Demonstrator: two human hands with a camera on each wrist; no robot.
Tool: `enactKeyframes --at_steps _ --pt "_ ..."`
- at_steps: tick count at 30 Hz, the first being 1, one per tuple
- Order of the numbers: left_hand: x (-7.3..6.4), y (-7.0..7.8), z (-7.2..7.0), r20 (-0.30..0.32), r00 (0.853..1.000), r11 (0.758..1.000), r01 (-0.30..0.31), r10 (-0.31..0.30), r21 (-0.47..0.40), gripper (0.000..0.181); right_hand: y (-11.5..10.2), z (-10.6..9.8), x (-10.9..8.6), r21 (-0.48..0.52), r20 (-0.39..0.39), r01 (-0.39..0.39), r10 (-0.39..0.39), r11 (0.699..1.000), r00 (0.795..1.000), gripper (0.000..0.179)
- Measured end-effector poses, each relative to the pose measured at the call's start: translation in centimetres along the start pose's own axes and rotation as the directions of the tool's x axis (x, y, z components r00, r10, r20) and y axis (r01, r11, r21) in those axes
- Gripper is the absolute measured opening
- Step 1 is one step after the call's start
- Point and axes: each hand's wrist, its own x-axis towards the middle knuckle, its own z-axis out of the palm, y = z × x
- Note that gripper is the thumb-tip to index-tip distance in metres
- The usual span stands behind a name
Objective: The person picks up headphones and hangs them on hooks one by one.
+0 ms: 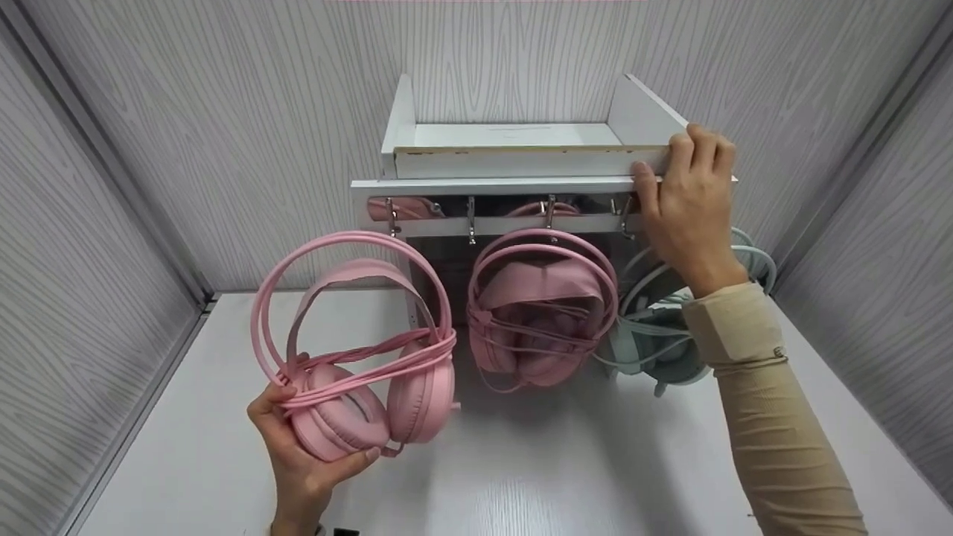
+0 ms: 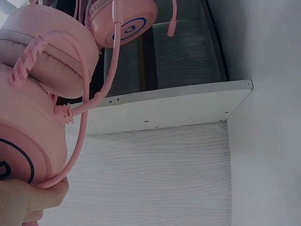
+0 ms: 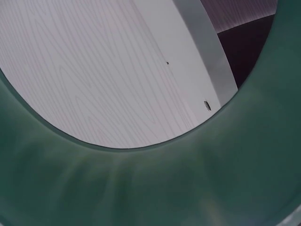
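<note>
My left hand grips a pink headset by one ear cup, its cable wound round the cups and band. The left wrist view shows those pink ear cups close up. My right hand holds the front right corner of a white shelf, thumb on the front and fingers curled over the side. Under the shelf is a row of metal hooks. A second pink headset hangs from it in the middle. Behind my right forearm hangs a pale green headset.
Wood-grain panels enclose the space at the back and on both sides. Below the hooks lies a white surface. A blurred green curved band fills much of the right wrist view.
</note>
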Motion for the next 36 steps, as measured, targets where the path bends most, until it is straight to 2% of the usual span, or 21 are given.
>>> enactKeyframes --at_steps 10,22,36 --pt "-0.1 -0.5 0.2 0.016 1.000 1.000 0.003 -0.003 -0.002 0.101 0.3 0.0 -0.2 -0.001 0.003 -0.018 0.018 1.000 1.000 0.053" --pt "-0.2 -1.0 0.2 0.067 0.998 0.997 0.007 -0.012 0.073 0.103 0.5 0.1 -0.2 0.006 0.000 -0.014 0.014 1.000 1.000 0.051" --pt "0.5 -1.3 0.3 0.144 0.990 0.975 -0.044 0.013 0.217 0.105 0.6 -0.3 0.2 0.010 0.006 -0.021 0.021 1.000 1.000 0.052"
